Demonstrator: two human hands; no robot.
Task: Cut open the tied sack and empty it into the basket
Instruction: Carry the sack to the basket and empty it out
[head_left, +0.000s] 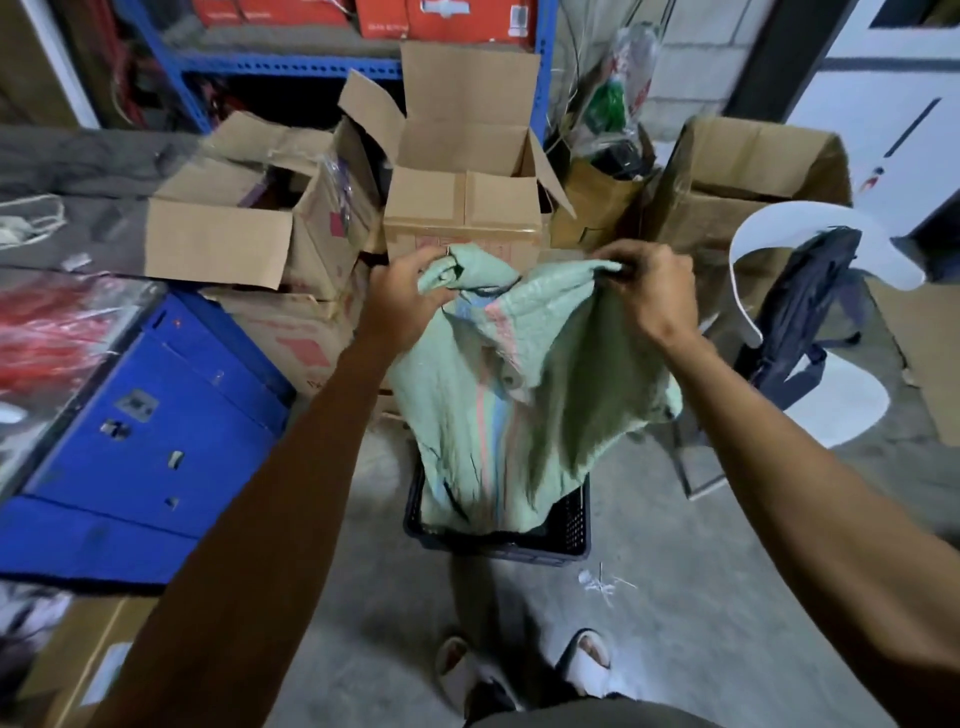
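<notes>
- Grey concrete floor (675, 597) is seen across the lower frame, with open cardboard boxes (457, 171) stacked along the upper middle and blue metal shelving (291, 65) behind them at the top.
- At centre frame, a pale green woven sack (498, 395) with pink and blue stripes is held up by its top edge, hanging limp and creased.
- The sack's lower end is draped into a dark slatted basket (571, 525) set on the floor just below centre; what lies inside the basket cannot be told.
- The left hand (402, 299) is curled round a bunched corner of the sack at its upper left, fingers clamped on the fabric.
- The right hand (649, 291) is pinched on the sack's upper right edge, fingertips closed tight on the fold.
- A blue crate (140, 441) is seen at the left, with red plastic-wrapped goods above it.
- A white chair (810, 234) with a dark bag (810, 312) slung on it is placed at the right.
- Two feet in pale slippers (587, 660) are seen at the bottom, and white string scraps (600, 584) lie on the floor near the basket.
</notes>
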